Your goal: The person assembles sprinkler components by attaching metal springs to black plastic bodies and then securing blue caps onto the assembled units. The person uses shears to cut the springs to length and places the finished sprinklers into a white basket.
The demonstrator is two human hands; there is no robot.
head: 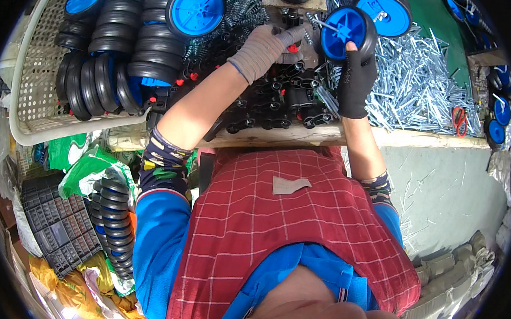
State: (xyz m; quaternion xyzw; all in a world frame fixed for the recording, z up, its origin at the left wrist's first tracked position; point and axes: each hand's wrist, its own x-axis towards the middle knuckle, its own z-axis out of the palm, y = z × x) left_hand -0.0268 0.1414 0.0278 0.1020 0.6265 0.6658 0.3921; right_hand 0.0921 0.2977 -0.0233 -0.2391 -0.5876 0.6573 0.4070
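My right hand (357, 80), in a black glove, grips a blue wheel with a black tyre (342, 33), thumb on its rim. From the wheel's hub a metal pin (327, 25) points left, near a small coil spring (309, 18). In a grey striped glove, my left hand (272, 45) closes around a black plastic bracket with a red tab (293, 48), mostly hidden by the fingers. Just beyond that hand is a press-like fixture (292, 18) with a block on top. More black brackets with red tabs (280, 93) lie below my hands.
A perforated white plastic basket (35, 61) on the left holds stacked wheels (115, 26). Loose springs (243, 11) lie behind my left hand, and a heap of metal pins (415, 81) spreads to the right. Red-handled scissors (459, 120) rest near the wooden bench edge (434, 140).
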